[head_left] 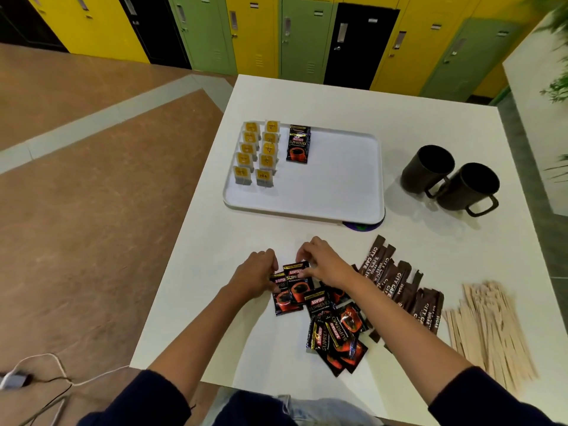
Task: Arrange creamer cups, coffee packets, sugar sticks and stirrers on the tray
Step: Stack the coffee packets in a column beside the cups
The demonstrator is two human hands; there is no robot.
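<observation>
White worktop [215, 241] before coloured lockers [304, 41]. Near its front edge, left hand [256, 275] and right hand [322, 262] pinch with curled fingers the top Kopiko coffee packet [296, 284] of a loose pile [335, 327]. Overlapping slick packets may lift together or slide; tray [307, 210] lies farther back.

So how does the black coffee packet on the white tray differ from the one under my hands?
The black coffee packet on the white tray lies untouched beside yellow tea bags. The other black coffee packet is pinched by the right hand, atop a loose pile. Both show the same red cup.
</observation>
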